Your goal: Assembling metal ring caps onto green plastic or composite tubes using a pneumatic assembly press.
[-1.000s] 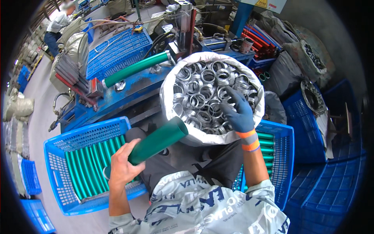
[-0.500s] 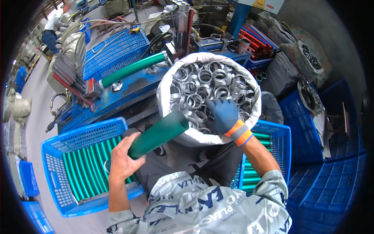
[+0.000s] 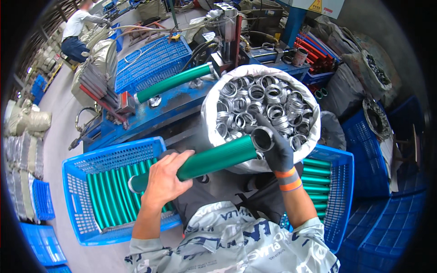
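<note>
My bare left hand (image 3: 165, 180) grips a long green tube (image 3: 207, 160) near its left end, holding it level over my lap. My right hand (image 3: 274, 146), in a dark glove with an orange cuff, holds a silver metal ring (image 3: 262, 138) against the tube's right end. Just behind stands a white sack (image 3: 210, 105) filled with several silver rings. A blue crate (image 3: 111, 155) at my left holds several green tubes lying side by side. Another blue crate (image 3: 341, 191) at my right also holds green tubes.
A blue machine bench (image 3: 150, 113) ahead carries another green tube (image 3: 175, 82) clamped on it. Empty blue crates (image 3: 382, 150) stack at the right, red rods (image 3: 316, 50) lie behind. A person (image 3: 75, 29) crouches far left near grey sacks (image 3: 27, 120).
My right hand came out of the sack with a ring and brought it to the tube's end. My left hand swung the tube up and to the right.
</note>
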